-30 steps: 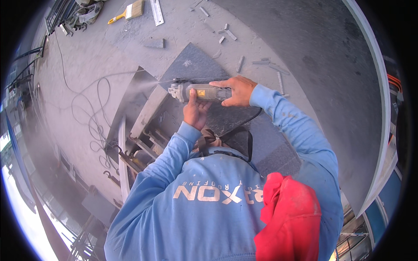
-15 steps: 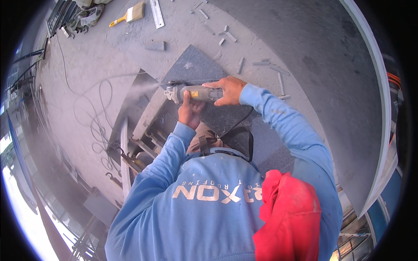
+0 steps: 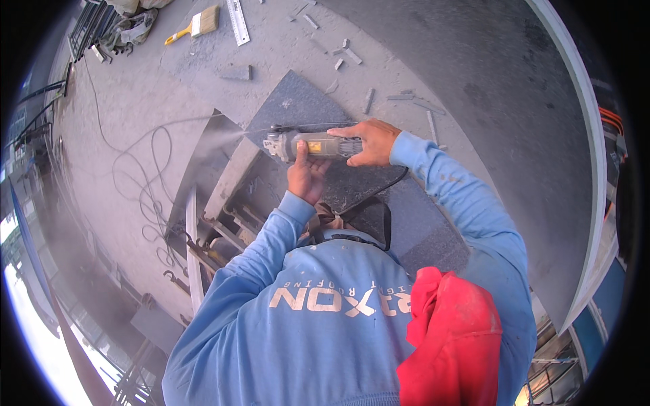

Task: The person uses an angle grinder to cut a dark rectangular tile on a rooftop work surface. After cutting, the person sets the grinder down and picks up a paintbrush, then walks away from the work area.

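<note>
While dust (image 3: pixel 227 137) sprays, hands (image 3: pixel 307 183) (image 3: pixel 376 143) gripping grinder (image 3: pixel 327 145), dark slab (image 3: pixel 292 100) beneath

The angle grinder (image 3: pixel 329 145) is dusty grey with a yellow label (image 3: pixel 314 146), and the slab (image 3: pixel 302 100) is dark blue-grey, finely speckled, with a whitish smudge (image 3: pixel 286 103). The shirt (image 3: pixel 305 352) is light blue with white lettering (image 3: pixel 328 300) and pale flecks, the cloth (image 3: pixel 452 338) plain bright red. The brush (image 3: pixel 196 26) pairs a yellow handle (image 3: pixel 177 36) with cream bristles (image 3: pixel 206 19), the ruler (image 3: pixel 237 22) is white with dark markings, and the floor (image 3: pixel 128 95) pale grey.
</note>
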A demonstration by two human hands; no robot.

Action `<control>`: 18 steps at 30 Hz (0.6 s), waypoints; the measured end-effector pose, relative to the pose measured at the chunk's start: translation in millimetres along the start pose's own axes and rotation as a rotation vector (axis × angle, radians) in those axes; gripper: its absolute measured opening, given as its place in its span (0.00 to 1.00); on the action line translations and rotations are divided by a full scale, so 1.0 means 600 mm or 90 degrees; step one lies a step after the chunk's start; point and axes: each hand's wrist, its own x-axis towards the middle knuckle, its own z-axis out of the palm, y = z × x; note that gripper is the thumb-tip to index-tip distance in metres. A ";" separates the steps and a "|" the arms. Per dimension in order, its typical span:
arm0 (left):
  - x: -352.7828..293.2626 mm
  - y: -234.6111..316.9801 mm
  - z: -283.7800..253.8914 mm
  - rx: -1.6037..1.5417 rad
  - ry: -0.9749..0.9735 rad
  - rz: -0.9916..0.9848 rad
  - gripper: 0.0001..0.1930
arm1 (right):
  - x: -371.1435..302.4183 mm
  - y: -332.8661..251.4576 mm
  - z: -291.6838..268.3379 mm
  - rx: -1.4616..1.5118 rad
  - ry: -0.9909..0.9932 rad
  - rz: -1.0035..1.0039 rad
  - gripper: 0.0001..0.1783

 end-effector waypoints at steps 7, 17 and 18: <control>0.016 0.007 -0.022 0.016 0.024 0.018 0.33 | 0.039 0.017 0.018 0.016 -0.003 -0.038 0.46; 0.023 0.017 -0.030 0.003 0.067 0.036 0.34 | 0.052 0.005 0.020 0.008 0.013 -0.054 0.46; 0.019 0.014 -0.025 0.001 0.061 0.031 0.34 | 0.046 0.005 0.016 0.004 0.009 -0.046 0.46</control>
